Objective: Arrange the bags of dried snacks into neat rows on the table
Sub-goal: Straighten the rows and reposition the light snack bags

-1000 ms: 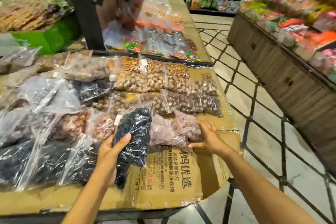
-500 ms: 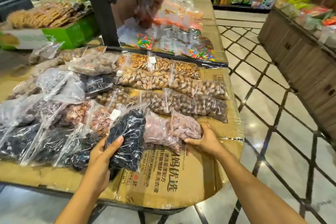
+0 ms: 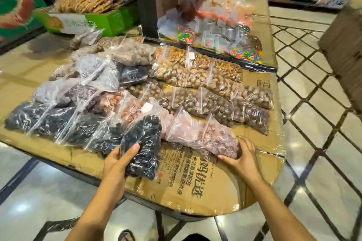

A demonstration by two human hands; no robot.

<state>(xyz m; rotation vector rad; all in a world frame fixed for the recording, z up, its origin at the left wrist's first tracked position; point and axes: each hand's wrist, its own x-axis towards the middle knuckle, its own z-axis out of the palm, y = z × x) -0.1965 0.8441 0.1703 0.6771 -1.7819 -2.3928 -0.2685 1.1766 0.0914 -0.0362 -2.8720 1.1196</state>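
Note:
Clear zip bags of dried snacks lie in rows on the cardboard-covered table (image 3: 215, 188). My left hand (image 3: 115, 164) is shut on a bag of black dried fruit (image 3: 144, 148) at the right end of the front row of dark bags (image 3: 58, 123). My right hand (image 3: 242, 159) cups the near end of a bag of pinkish-brown nuts (image 3: 219, 139), pressing it against a second pinkish bag (image 3: 186, 129). Behind them run a row of dark brown nuts (image 3: 215, 105) and a row of tan nuts (image 3: 195, 74).
A black shelf post (image 3: 144, 2) rises behind the bags. Bags of coloured candy (image 3: 225, 31) lie at the back right, a green box of biscuits (image 3: 88, 19) at the back left. Tiled floor and a wooden counter (image 3: 344, 55) lie to the right.
The view has swung left and the bags look closer. My left hand still holds the black bag; my right hand has slid round the end of the pinkish bag.

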